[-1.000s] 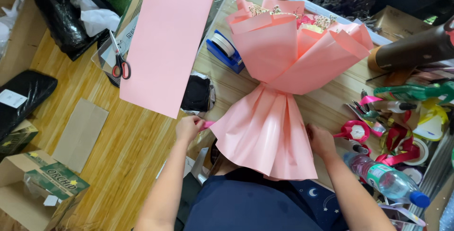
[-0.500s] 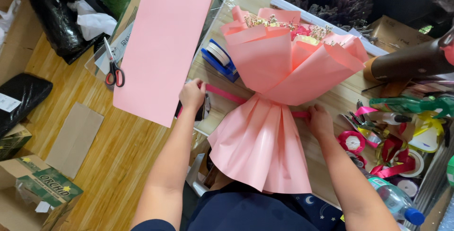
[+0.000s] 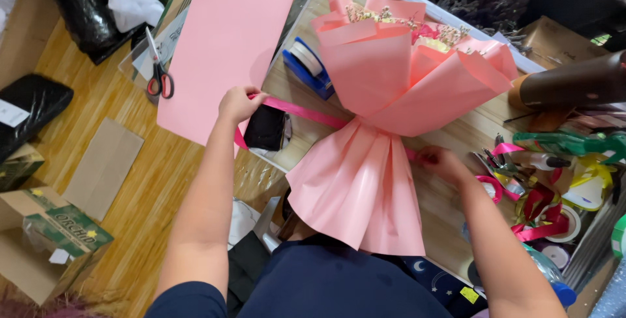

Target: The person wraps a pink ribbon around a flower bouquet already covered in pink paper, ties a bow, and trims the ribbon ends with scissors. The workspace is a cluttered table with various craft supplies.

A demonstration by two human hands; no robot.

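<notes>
My left hand [image 3: 240,104] pinches the ribbon [image 3: 306,113]; my right hand [image 3: 438,161] grips its other end at the bouquet [image 3: 385,103].

The bouquet [image 3: 385,122] lies on the table [image 3: 456,142], its wrapped stem end hanging over the near edge; a ribbon [image 3: 303,113] runs across its waist, held out by the left hand [image 3: 240,104] on the left and the right hand [image 3: 442,161] on the right. A tape dispenser [image 3: 306,64] sits left of the bouquet; a paper sheet [image 3: 228,44] lies further left, overhanging the table; scissors [image 3: 158,70] lie left of that; ribbon spools [image 3: 548,207] crowd the table's right end.
</notes>
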